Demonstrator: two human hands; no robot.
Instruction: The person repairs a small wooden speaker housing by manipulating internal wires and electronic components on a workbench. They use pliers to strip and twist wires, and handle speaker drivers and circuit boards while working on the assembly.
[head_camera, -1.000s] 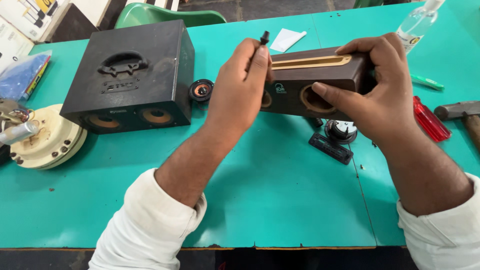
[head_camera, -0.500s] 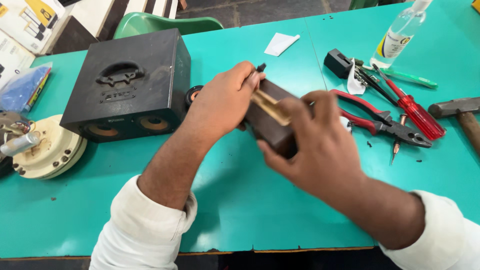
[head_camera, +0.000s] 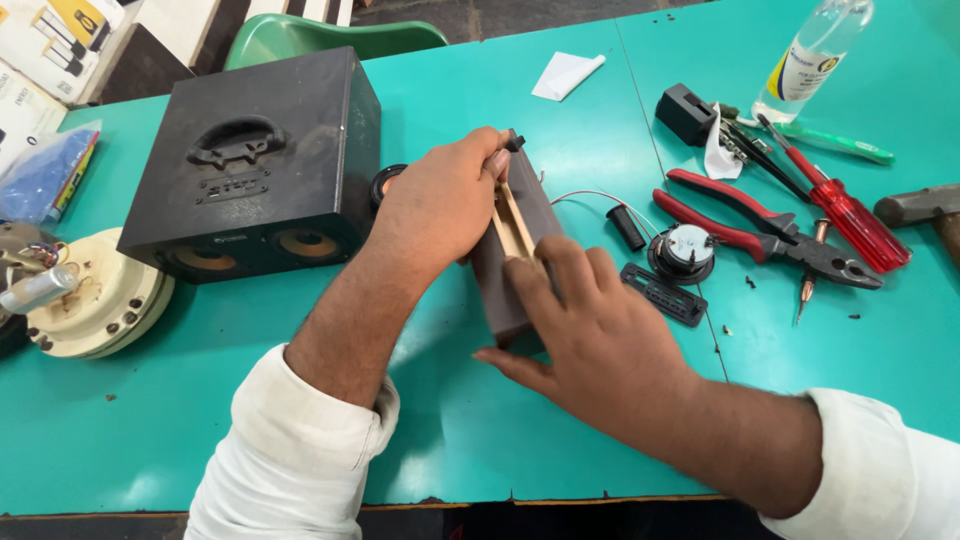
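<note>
A small brown speaker box (head_camera: 540, 215) lies on the green table (head_camera: 560, 440), its long side pointing away from me and a pale wooden slot showing on top. My left hand (head_camera: 440, 210) rests over the box's left side. Its fingers pinch a small dark tool (head_camera: 515, 141) at the far end of the box. My right hand (head_camera: 590, 340) clasps the near end, with fingers spread over the top and the thumb low on the near side. A thin red wire (head_camera: 590, 196) runs out from the box to the right.
A large black speaker cabinet (head_camera: 255, 170) stands to the left, beside a cream round motor (head_camera: 95, 300). To the right lie a loose speaker driver (head_camera: 683, 250), a black panel strip (head_camera: 665, 293), red-handled pliers (head_camera: 760, 225), a red screwdriver (head_camera: 840, 205), a hammer (head_camera: 920, 205) and a clear bottle (head_camera: 815, 50).
The brown box was held up sideways in both hands. It has been turned end-on and lowered onto the table, uncovering the tools on the right.
</note>
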